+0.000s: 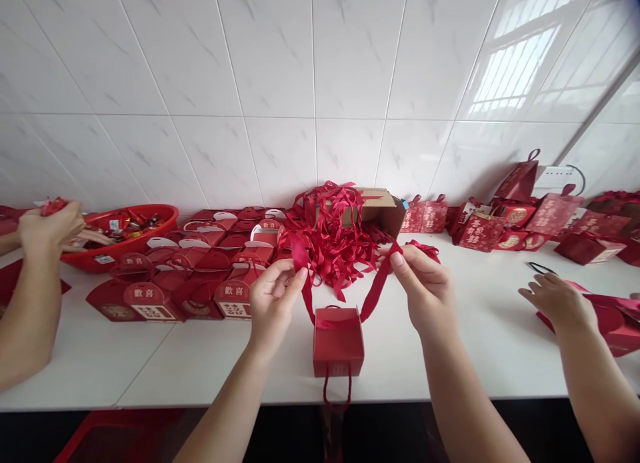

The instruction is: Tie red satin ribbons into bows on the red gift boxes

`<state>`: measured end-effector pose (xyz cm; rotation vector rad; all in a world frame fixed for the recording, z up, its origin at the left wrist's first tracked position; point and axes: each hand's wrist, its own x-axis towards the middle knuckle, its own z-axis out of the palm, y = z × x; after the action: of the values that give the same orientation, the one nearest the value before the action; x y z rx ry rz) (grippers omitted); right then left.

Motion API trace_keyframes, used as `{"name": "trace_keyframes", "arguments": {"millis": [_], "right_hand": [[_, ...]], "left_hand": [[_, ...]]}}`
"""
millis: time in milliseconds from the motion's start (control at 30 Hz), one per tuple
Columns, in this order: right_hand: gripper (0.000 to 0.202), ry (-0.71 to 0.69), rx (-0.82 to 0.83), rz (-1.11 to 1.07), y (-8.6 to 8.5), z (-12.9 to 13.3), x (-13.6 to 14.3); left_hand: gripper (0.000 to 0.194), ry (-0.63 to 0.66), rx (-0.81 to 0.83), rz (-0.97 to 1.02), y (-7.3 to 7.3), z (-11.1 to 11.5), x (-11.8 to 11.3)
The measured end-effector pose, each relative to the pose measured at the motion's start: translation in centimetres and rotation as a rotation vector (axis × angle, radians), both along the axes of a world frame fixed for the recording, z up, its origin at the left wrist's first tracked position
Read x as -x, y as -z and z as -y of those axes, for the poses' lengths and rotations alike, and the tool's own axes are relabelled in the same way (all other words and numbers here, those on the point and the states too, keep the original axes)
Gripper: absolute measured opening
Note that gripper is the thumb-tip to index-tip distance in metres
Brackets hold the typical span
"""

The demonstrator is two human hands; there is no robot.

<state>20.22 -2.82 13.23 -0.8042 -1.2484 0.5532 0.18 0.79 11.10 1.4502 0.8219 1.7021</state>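
In the head view, the left hand (273,303) and right hand (427,286) pinch a glossy red fabric ribbon (377,286) between thumb and fingers, its middle across a small red cardboard box (339,353) on the white table (200,370). Tangled red ribbons (340,243) crowd behind, beside a brown cardboard carton (383,213); handled red gift boxes (193,286) stand leftward.

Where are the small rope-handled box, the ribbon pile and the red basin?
Rope-handled box (339,348), head view: its broad red side.
Ribbon pile (340,251), head view: middle of the heap.
Red basin (123,250), head view: its outer wall.
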Motion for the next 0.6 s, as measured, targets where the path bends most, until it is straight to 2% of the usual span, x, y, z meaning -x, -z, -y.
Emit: {"name": "trace_keyframes", "arguments": {"millis": [100,333,600], "right_hand": [[0.014,0.01,-0.002,0.021,-0.5,0.0,0.2],[0.018,0.009,0.041,0.02,-0.7,-0.4,0.8],[0.018,-0.114,0.083,-0.006,-1.5,0.0,1.4]], "left_hand": [[0.013,0.005,0.004,0.082,-0.1,0.4,-0.1],[0.011,0.015,-0.061,0.111,-1.2,0.4,-0.6],[0.009,0.12,-0.053,0.098,-2.4,0.9,-1.4]]}}
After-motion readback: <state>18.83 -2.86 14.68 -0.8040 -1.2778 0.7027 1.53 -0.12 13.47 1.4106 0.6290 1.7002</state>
